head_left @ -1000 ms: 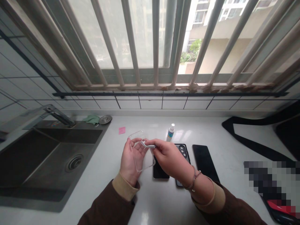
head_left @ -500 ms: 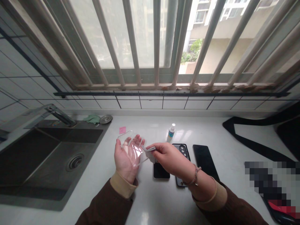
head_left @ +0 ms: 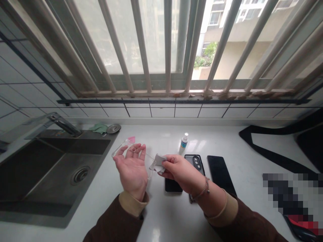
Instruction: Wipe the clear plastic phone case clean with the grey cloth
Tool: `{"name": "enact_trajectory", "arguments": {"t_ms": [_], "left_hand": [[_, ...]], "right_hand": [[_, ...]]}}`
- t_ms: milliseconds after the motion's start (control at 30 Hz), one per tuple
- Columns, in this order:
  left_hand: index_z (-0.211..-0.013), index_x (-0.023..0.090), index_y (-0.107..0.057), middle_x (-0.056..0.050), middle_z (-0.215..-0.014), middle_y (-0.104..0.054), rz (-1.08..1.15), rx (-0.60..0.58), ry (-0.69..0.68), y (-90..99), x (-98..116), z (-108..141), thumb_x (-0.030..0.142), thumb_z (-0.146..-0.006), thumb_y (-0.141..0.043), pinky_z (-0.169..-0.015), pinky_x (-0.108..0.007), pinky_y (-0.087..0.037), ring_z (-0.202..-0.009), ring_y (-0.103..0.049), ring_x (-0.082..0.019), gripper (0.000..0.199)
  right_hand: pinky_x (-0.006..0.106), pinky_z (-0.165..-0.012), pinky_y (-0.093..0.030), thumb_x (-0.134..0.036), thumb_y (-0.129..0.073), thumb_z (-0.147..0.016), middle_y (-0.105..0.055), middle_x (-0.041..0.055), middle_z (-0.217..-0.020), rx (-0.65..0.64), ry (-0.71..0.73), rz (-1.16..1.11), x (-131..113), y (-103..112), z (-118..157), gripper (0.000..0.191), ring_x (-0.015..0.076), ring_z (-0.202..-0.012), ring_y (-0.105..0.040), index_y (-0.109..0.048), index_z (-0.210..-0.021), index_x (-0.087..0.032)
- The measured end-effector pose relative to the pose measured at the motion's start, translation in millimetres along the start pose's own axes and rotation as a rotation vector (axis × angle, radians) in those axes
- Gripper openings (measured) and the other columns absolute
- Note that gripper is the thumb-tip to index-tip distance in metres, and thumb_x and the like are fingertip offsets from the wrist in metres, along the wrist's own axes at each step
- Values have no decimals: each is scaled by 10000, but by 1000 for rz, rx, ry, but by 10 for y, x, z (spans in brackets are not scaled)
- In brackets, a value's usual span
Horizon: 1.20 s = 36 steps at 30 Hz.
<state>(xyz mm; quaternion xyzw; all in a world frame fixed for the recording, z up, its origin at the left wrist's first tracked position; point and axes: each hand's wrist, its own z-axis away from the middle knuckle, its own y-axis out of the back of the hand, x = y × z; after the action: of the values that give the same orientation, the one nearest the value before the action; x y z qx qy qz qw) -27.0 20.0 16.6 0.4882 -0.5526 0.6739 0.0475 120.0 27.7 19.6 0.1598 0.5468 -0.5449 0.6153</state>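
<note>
Two hands: both work above the white worktop (head_left: 171,215), in front of a barred window.
Left hand (head_left: 132,169): palm up, fingers loosely spread, a clear case (head_left: 121,148) lying across the fingers and palm; the grip is wide, more a cradle than a clasp.
Clear case: tilted, its far end jutting past the fingertips toward the sink (head_left: 37,174); its near edge is hard to trace against the skin, but it seems to run to the cloth.
Right hand (head_left: 180,171): grip closed on a small grey cloth (head_left: 157,161), pinched between thumb and fingers.
Cloth: folded, pressed to the right edge of the case, just beside the left palm.
Phones: three dark ones lie on the worktop under and beside the right wrist; the middle phone (head_left: 195,163) shows its camera block, the right phone (head_left: 220,174) lies flat and plain, the left phone (head_left: 173,185) is partly hidden by the hand.
Bottle (head_left: 184,142): small, white-capped, upright behind the phones.
Pink note (head_left: 131,138): flat on the worktop, just beyond the case.
Sink: dark, left of the hands, with a tap (head_left: 63,123) over it.
</note>
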Motion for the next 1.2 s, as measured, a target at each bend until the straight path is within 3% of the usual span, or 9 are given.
{"name": "enact_trajectory", "arguments": {"t_ms": [300, 467, 600, 667, 767, 900, 1000, 1100, 1200], "left_hand": [[-1151, 308, -593, -47, -1116, -688, -60, 8, -126, 20, -7, 1, 663, -1038, -467, -1091, -410, -521, -1111, -691, -206, 392], [-1218, 352, -568, -50, -1243, -660, -143, -11, -216, -26, -5, 20, 680, -1027, -473, -1076, -418, -538, -1179, -658, -206, 392], [-1217, 288, -635, -75, -1197, -656, -104, 21, 54, 22, -38, -17, 704, -1021, -454, -974, -453, -605, -1026, -678, -216, 494], [-1208, 253, -638, -83, -1159, -664, -83, -5, 290, 50, -38, -24, 687, -1020, -470, -878, -451, -640, -937, -689, -220, 501], [-1198, 228, -610, -88, -1123, -665, -42, -267, 592, 51, -11, 17, 655, -1036, -447, -735, -432, -658, -865, -691, -227, 484], [-1220, 219, -591, -111, -1120, -664, -70, -602, 832, 15, 11, 137, 684, -1036, -407, -656, -442, -656, -836, -677, -240, 532], [-1200, 220, -615, -113, -1147, -657, -102, -665, 872, 18, -12, 198, 719, -1016, -423, -638, -430, -658, -838, -673, -237, 566], [-1165, 219, -648, -100, -1130, -659, -121, -693, 877, 39, -42, 212, 716, -1011, -451, -617, -400, -657, -824, -663, -223, 556], [-1164, 212, -665, -103, -1063, -679, -145, -720, 892, 59, -64, 216, 729, -999, -469, -596, -379, -652, -835, -675, -238, 577]], "right_hand": [[312, -850, -607, -257, -671, -918, -703, 16, -762, -140, -55, -46, 98, -124, 68, 139, 145, -754, -702, -723, -815, -181], [254, -779, -591, -230, -703, -868, -694, -9, -693, -267, -169, 83, -78, -62, 197, 119, 108, -662, -684, -751, -780, -167], [234, -707, -580, -193, -674, -850, -733, -2, -730, -468, -222, 319, -322, 54, 334, 132, 98, -625, -671, -802, -866, -167], [261, -715, -591, -223, -662, -865, -748, 21, -770, -366, -135, 264, -412, 100, 351, 147, 120, -658, -685, -794, -891, -163], [304, -767, -595, -316, -591, -949, -778, 68, -916, 28, 228, 176, -501, 172, 322, 244, 170, -805, -719, -774, -1026, -173], [329, -760, -542, -304, -498, -1024, -779, 88, -959, 492, 624, 741, -566, 249, 316, 332, 219, -843, -702, -753, -1211, -203], [336, -754, -514, -190, -465, -1011, -792, 91, -972, 479, 620, 1124, -528, 215, 322, 377, 234, -838, -713, -730, -1278, -218], [324, -748, -521, -152, -468, -1017, -802, 85, -1010, 323, 530, 1232, -422, 128, 294, 363, 227, -855, -735, -723, -1267, -218], [347, -801, -557, -146, -483, -1028, -797, 107, -1095, 277, 557, 1280, -327, 70, 263, 345, 245, -935, -750, -707, -1286, -192]]}}
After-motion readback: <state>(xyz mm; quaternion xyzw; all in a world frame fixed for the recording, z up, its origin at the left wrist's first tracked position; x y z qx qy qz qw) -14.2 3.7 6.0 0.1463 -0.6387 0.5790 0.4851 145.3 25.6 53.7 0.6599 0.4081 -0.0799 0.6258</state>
